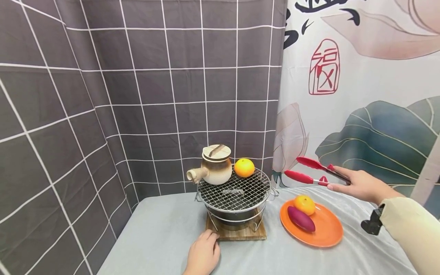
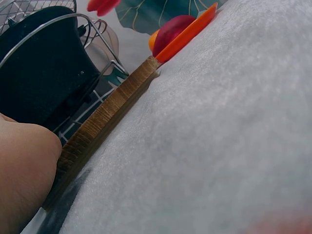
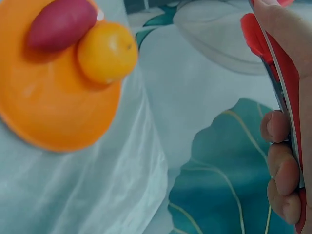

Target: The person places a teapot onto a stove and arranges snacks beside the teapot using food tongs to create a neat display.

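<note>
My right hand (image 1: pixel 366 185) holds a pair of red-tipped tongs (image 1: pixel 304 177) in the air, their arms spread with nothing between them. Below and left of that hand lies an orange plate (image 1: pixel 328 227) bearing a mandarin (image 1: pixel 304 205) and a purple sweet potato (image 1: pixel 301 219). At the front left corner of a wooden board (image 1: pixel 240 232), my left hand (image 1: pixel 203 254) grips the edge; some fingertips are hidden in the left wrist view. On the board stands a round grill stove (image 1: pixel 237 194) with a wire mesh top, carrying a lidded clay pot (image 1: pixel 220 172) and another mandarin (image 1: pixel 244 167).
A pale cloth (image 1: pixel 154 229) covers the table. Behind and to the left hangs a dark grid-patterned curtain (image 1: pixel 185 88). To the right hangs a white printed curtain (image 1: pixel 299 84) with leaves and red lettering. The pot's handle (image 1: pixel 196 174) points left past the mesh.
</note>
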Demonstrator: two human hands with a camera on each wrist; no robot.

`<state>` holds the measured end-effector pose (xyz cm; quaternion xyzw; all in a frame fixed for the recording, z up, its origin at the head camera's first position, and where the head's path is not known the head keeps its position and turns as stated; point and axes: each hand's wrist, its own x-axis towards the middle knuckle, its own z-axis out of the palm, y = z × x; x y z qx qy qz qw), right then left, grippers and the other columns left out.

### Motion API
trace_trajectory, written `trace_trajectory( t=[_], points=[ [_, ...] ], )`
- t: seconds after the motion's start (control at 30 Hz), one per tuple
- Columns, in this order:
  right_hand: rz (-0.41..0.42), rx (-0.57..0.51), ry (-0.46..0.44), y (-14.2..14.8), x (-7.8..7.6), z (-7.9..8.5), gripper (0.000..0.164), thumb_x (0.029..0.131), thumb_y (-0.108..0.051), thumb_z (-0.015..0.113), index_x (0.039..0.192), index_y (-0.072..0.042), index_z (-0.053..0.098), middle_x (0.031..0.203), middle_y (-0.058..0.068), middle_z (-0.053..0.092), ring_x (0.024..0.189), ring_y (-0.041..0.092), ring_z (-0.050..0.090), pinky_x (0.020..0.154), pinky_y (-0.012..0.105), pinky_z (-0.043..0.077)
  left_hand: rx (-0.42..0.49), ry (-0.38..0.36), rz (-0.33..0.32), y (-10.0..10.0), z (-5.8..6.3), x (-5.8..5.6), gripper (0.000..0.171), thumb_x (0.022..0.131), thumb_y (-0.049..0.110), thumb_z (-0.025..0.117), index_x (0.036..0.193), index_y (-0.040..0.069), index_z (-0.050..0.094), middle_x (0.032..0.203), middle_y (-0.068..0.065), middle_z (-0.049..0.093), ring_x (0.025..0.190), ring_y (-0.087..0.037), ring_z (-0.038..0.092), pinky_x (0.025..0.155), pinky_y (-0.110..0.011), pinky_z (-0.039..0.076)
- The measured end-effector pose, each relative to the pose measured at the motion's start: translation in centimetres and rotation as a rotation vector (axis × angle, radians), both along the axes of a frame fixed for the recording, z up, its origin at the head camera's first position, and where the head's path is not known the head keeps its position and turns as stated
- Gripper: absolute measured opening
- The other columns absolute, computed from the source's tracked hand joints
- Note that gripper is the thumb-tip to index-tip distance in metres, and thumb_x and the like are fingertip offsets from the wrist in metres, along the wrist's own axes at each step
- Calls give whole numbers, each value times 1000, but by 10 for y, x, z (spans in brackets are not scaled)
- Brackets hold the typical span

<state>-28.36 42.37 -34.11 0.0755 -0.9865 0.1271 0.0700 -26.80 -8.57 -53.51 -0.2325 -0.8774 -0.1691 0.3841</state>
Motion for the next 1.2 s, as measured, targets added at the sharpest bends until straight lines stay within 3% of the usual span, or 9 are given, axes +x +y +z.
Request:
trace_trajectory(
  t=[0.57,0.83,1.2],
  points=[
    [-30,0,-80,32,17,-55,98,90,-60,63,148,12,33,131,43,51,110,59,55,76,67,53,7,13,0,1,1,0,13,74,7,72,86,13,72,85,3,61,76,-18,62,64,-35,54],
    [-36,-30,-133,37,21,-80,93,91,-57,62,145,15,36,127,41,53,106,55,58,76,66,54,5,-7,5,1,-1,0,14,74,8,72,87,12,73,87,2,62,78,-18,63,67,-35,54],
    [-32,-11,-138,36,25,-98,91,92,-57,62,146,12,38,129,41,53,107,55,58,77,67,53,3,19,3,1,-2,-3,15,73,8,72,87,12,73,87,3,63,79,-17,63,66,-34,54]
  ],
)
